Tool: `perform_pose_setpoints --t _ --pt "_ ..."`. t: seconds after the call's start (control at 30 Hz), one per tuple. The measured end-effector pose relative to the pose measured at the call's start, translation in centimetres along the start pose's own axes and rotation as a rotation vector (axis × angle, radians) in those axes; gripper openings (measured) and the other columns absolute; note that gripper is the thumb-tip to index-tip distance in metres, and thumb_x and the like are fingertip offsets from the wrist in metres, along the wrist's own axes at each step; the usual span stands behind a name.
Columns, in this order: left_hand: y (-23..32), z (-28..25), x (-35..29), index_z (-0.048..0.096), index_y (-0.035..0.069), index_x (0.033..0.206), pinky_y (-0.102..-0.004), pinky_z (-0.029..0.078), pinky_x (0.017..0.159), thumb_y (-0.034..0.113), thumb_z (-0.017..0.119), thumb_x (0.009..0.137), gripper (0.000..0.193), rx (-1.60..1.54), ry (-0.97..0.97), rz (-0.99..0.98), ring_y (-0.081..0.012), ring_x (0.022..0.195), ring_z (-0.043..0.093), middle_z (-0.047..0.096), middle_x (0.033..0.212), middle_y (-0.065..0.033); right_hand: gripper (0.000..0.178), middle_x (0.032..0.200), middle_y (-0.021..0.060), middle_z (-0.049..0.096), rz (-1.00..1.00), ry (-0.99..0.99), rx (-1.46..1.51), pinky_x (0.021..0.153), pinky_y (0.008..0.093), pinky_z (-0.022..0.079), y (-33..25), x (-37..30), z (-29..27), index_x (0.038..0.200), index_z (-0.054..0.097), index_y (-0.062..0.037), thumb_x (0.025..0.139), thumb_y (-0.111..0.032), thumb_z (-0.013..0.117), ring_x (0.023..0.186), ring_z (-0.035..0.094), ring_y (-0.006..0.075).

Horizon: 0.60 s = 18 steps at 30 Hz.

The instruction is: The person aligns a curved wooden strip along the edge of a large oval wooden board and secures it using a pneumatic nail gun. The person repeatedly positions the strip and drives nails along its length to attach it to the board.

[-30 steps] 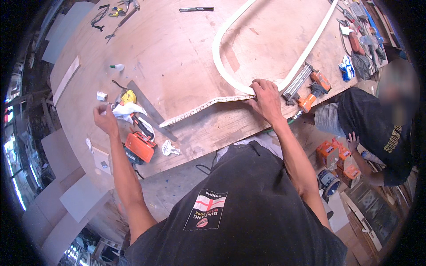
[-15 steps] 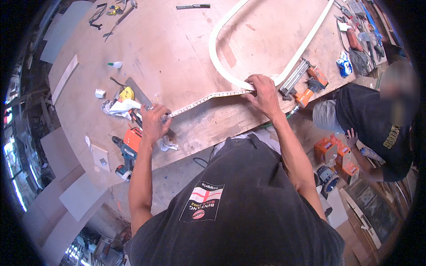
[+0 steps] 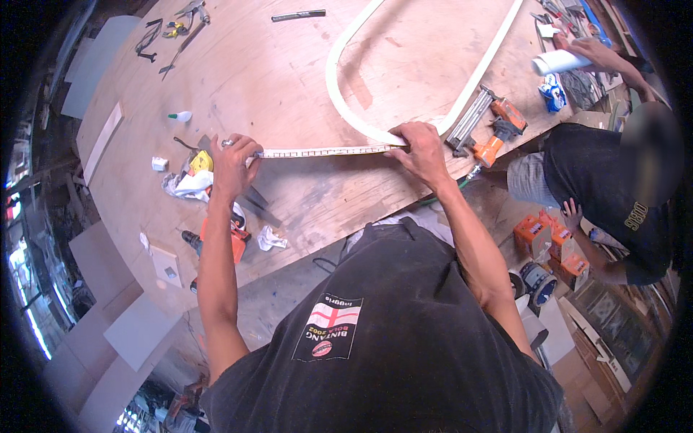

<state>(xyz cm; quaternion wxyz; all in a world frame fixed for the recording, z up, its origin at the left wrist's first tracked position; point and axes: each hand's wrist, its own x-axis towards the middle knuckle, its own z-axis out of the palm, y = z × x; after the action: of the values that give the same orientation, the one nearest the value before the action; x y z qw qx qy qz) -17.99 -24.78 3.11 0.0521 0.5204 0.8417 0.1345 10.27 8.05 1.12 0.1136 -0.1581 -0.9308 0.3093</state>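
Note:
A white measuring tape with dark marks (image 3: 325,152) stretches nearly straight between my two hands, above the near part of the workbench. Its left end is pinched by my left hand (image 3: 238,164). My right hand (image 3: 421,151) grips the other end where it meets the bottom curve of a white U-shaped tube or strip (image 3: 334,72), thumb in front. The tube's two legs run away toward the far side of the bench. Beside my left hand lie a yellow object (image 3: 201,162) and a crumpled white cloth (image 3: 191,186).
An orange nail gun (image 3: 494,141) with a green hose lies right of the tube. My left forearm partly hides an orange tool (image 3: 234,242). Pliers (image 3: 175,29) lie far left. At right a co-worker (image 3: 599,173) holds a white roll (image 3: 554,63); orange boxes (image 3: 534,234) stand below.
My left hand has moved left and away from me, drawing the sagging tape straighter. My right hand stays at the tube. The co-worker's arm with the white roll has come into view.

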Motion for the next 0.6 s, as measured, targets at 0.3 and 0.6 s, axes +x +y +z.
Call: perform_pose_setpoints --t 0.3,0.6 --pt "-1.4 0.5 3.1 0.072 0.017 0.097 -0.0715 0.03 0.114 0.007 0.082 0.08 0.023 0.043 -0.017 -0.015 -0.0245 0.119 0.064 0.071 0.104 0.0037 0.036 0.094 0.0079 0.071 0.003 0.03 -0.009 0.095 0.0433 0.046 0.2 0.1 0.5 0.103 0.073 -0.0087 0.076 -0.024 0.09 0.097 0.067 0.0293" --pt "-1.3 0.9 3.8 0.073 0.019 0.103 -0.0717 0.028 0.114 0.01 0.083 0.083 0.024 0.035 0.058 -0.04 -0.0244 0.122 0.063 0.071 0.109 0.0047 0.037 0.096 0.0092 0.071 -0.009 0.035 -0.052 0.094 0.0449 0.046 0.2 0.1 0.7 0.102 0.071 -0.0077 0.076 -0.026 0.09 0.097 0.067 0.0306"
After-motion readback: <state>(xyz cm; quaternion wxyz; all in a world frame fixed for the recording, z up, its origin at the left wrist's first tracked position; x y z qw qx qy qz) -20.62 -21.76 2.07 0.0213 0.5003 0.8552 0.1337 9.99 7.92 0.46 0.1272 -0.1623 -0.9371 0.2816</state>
